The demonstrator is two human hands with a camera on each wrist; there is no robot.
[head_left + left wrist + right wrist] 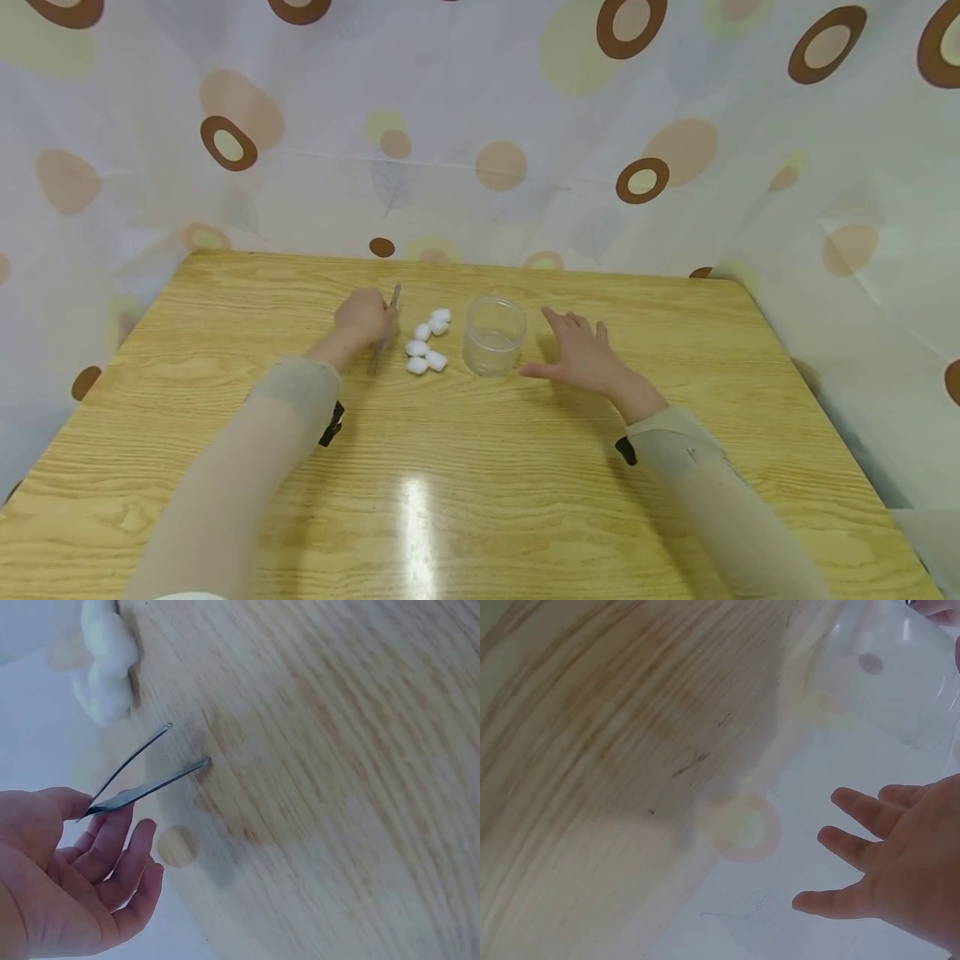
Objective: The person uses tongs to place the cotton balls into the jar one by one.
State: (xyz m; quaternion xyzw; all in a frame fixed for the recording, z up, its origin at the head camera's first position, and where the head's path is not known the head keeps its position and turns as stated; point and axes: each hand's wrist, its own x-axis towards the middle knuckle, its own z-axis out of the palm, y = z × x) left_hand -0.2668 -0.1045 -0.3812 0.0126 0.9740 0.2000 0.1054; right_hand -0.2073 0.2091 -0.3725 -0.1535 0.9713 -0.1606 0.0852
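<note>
1. Head: left hand (pixel 365 317) covers mid-section of tweezers (pixel 382 344); their lower end is blurred.
2. Left wrist: cotton balls (pixel 111 643) cut by top edge, count unclear there.
3. Right wrist: clear jar (pixel 889 686) cut by top edge; right hand (pixel 907 862) clipped by right edge.
4. Head: sleeves (pixel 221 483) and tabletop (pixel 525 500) run off bottom.

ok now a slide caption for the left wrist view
Left hand pinching metal tweezers, tips apart, with white cotton balls on the wood-grain table.
</note>
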